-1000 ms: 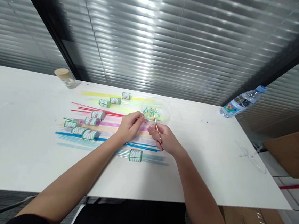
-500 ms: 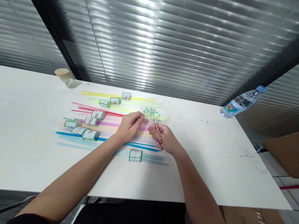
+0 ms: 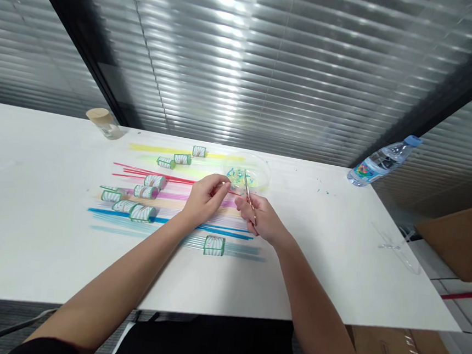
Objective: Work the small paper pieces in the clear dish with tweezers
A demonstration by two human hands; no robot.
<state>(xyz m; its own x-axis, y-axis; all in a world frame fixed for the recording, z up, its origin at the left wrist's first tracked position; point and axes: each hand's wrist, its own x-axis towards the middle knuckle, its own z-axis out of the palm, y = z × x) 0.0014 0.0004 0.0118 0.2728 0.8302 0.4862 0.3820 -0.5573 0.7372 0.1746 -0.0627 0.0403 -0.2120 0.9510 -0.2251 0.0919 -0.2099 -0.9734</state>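
My left hand (image 3: 207, 196) is closed in a pinch on a thin red stick (image 3: 235, 193), whose end pokes out to the right of the fingertips. In my right hand (image 3: 259, 215) is a pair of scissors (image 3: 247, 186), blades pointing up and away, close to the red stick. Just beyond both hands stands a clear round dish (image 3: 268, 175) holding small blue, green and yellow bits. Bundles of thin coloured sticks lie beneath and left of my hands: yellow, red (image 3: 137, 171), purple, orange, blue (image 3: 109, 212) and pale blue, several with white-and-green paper bands (image 3: 214, 245).
A water bottle (image 3: 380, 163) stands at the table's back right, and a jar with a tan lid (image 3: 104, 123) at the back left. A clear plastic item (image 3: 397, 251) lies near the right edge. Small blue bits are scattered right of the dish. Blinds rise behind the table.
The red stick now sticks out farther to the right from my left fingertips. The scissors have shifted slightly, with my right hand a little to the right.
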